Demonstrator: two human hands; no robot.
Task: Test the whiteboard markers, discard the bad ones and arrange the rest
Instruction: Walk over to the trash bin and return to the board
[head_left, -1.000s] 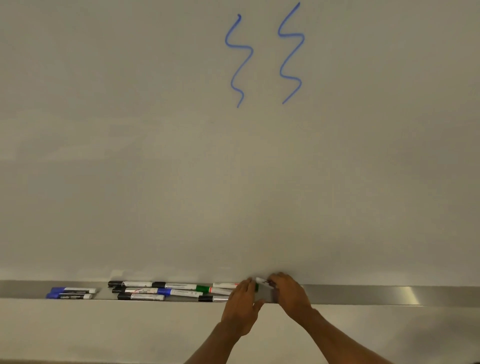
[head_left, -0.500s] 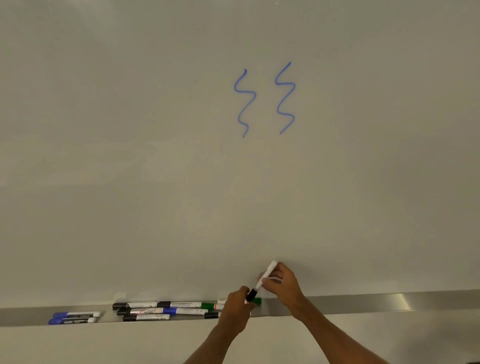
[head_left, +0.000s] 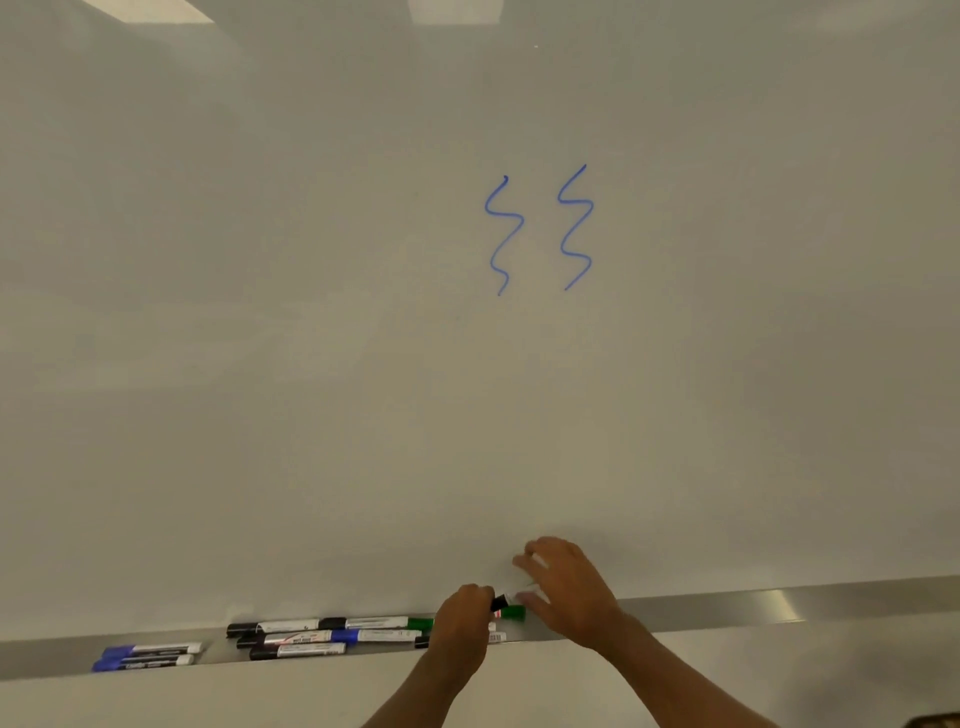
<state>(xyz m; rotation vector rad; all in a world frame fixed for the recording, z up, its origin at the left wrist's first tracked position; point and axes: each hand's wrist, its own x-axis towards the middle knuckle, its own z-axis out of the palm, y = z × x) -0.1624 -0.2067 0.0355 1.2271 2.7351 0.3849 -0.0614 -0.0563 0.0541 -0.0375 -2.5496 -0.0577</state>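
Two hands hold one black-capped white whiteboard marker (head_left: 500, 603) just above the silver metal tray (head_left: 779, 605) of the white whiteboard (head_left: 260, 338).

The left hand (head_left: 460, 626) has its fingers curled round the black cap end, and the right hand (head_left: 569, 592) pinches the white barrel with bent fingers. Under them a green-capped marker (head_left: 513, 613) lies in the tray beside a cluster of black, blue and green markers (head_left: 332, 635). Two blue-capped markers (head_left: 145, 656) lie apart at the left. Two blue wavy lines (head_left: 576, 228) mark the board above.

marker labels (head_left: 289, 626) too blurred, no text legible
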